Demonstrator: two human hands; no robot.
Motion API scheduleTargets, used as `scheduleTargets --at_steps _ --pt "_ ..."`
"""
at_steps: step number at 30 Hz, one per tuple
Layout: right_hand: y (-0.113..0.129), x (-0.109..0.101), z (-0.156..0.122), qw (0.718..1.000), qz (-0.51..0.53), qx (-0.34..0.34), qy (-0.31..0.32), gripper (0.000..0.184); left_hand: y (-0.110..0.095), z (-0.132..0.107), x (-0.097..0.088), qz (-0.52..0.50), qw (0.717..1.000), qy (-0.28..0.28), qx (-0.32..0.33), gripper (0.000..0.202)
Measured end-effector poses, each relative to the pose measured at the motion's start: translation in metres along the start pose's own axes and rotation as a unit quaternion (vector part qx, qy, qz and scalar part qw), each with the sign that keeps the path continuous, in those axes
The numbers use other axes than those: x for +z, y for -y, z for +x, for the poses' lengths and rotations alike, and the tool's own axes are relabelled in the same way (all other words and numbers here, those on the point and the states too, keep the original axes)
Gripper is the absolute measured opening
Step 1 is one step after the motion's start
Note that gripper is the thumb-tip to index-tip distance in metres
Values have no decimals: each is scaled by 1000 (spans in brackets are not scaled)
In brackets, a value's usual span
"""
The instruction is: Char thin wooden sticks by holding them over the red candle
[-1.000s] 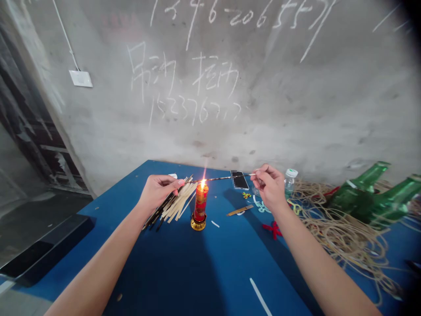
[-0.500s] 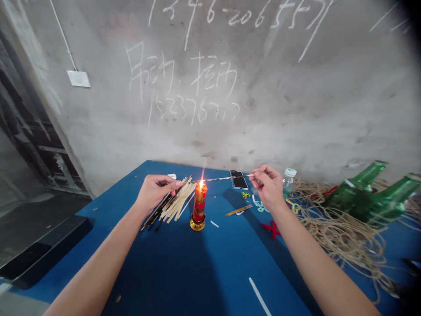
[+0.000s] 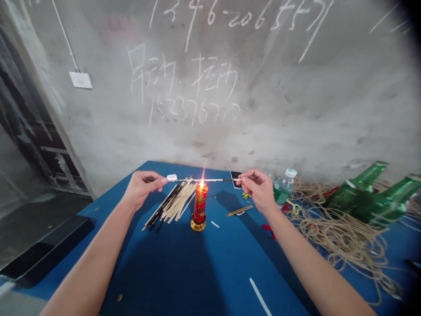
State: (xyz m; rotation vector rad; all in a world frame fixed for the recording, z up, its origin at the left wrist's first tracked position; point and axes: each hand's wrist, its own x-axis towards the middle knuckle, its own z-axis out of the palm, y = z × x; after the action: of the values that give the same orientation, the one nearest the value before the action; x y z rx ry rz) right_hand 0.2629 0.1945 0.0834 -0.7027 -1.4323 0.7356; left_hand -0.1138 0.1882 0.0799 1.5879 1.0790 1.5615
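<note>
A thin, dark and pale stick [image 3: 217, 180] stretches level between my two hands, its middle passing at the flame of a lit red candle [image 3: 200, 206] on a gold base. My left hand [image 3: 144, 188] pinches the left end between thumb and fingers. The right end is pinched by my right hand [image 3: 258, 188]. Left of the candle lies a fanned bundle of pale and black sticks [image 3: 177, 202], just right of my left hand. A phone [image 3: 235, 177] lies behind my right fingertips, partly covered by them.
Green glass bottles [image 3: 368, 193] and a heap of tan cord [image 3: 342, 241] fill the right side. A plastic bottle [image 3: 283, 188] stands beside my right hand. A bamboo piece [image 3: 240, 210] and a white strip [image 3: 259, 296] lie on the blue table [image 3: 158, 272]. A black box [image 3: 49, 250] sits at left.
Both hands have moved left, carrying the stick along past the candle flame. More of the plastic bottle now shows beside my right hand, and less of the phone.
</note>
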Motion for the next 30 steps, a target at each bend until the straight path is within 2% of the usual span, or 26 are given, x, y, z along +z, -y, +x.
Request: scheduleTargets --at_steps 7,15,21,30 --pt "10 16 -7 997 -53 -6 47 19 7 5 -20 -49 999 -12 0 20" --pt "17 31 -13 994 -91 21 50 20 7 7 -33 -70 996 -46 -10 29" --pt "24 41 -18 990 -123 39 50 23 17 11 -46 -95 994 -52 -2 29" --pt "33 58 -27 985 -164 10 54 25 29 16 -58 -124 990 -73 3 33"
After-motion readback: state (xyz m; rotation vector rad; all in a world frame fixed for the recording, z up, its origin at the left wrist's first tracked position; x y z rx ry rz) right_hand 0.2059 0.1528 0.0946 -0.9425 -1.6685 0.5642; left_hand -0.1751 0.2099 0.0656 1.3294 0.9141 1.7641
